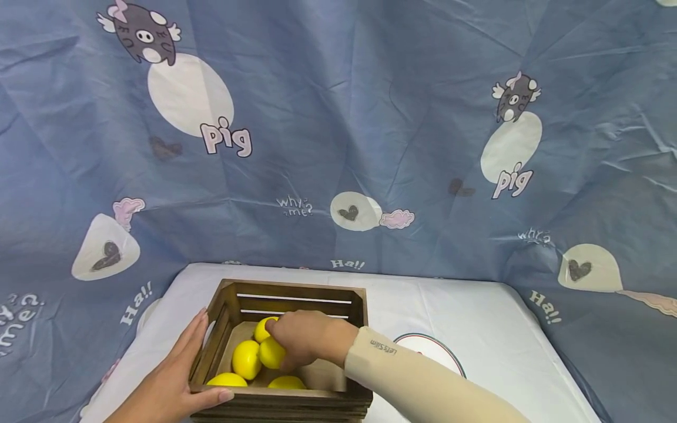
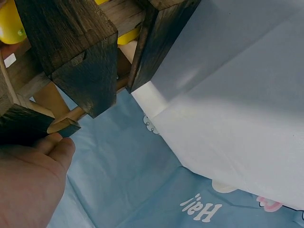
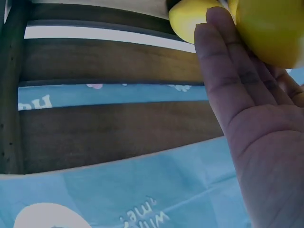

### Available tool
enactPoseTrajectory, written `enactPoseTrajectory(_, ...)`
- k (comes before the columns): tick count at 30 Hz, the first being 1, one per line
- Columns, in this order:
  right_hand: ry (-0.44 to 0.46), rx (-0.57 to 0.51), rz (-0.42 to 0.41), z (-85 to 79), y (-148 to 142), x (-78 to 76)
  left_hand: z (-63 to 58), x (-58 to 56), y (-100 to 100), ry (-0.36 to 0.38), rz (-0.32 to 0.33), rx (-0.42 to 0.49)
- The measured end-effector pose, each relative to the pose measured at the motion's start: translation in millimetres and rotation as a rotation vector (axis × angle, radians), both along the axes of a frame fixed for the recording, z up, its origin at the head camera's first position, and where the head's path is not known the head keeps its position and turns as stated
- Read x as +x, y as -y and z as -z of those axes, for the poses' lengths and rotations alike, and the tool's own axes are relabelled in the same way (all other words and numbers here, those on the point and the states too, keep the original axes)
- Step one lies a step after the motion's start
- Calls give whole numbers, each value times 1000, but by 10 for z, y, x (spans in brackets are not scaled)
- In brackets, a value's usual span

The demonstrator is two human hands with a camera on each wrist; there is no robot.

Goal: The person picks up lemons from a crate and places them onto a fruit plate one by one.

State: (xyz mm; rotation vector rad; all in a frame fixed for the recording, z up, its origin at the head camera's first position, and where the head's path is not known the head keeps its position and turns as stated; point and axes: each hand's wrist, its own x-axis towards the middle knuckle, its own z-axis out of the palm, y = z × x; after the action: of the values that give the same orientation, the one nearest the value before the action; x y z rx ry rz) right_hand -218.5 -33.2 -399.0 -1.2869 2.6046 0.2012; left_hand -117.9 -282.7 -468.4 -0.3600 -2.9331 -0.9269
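Note:
A brown slatted wooden crate stands on the white table with several yellow lemons inside. My right hand reaches down into it and holds one lemon between thumb and fingers. Another lemon lies just left of that one, and a third sits in the front left corner. In the right wrist view, the held lemon rests against the fingers. My left hand grips the crate's front left corner, thumb across the front rim and fingers along the left side.
A round white plate with a dark rim line lies right of the crate, partly hidden by the right forearm in its beige sleeve. Blue printed cloth hangs behind and beside the white table.

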Motion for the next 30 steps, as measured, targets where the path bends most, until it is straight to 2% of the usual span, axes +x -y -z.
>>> enactPoseTrajectory(7,-16,-55,-51,-90,-108,44,5,-6,4,20,-4,-1)
enactPoseTrajectory(18,8,-182,-79,-217,-310,9,28,-19,2,7,0,10)
enactPoseTrajectory(30,13,-277,-78,-209,-573,46,25,-15,-5,6,-5,-2)
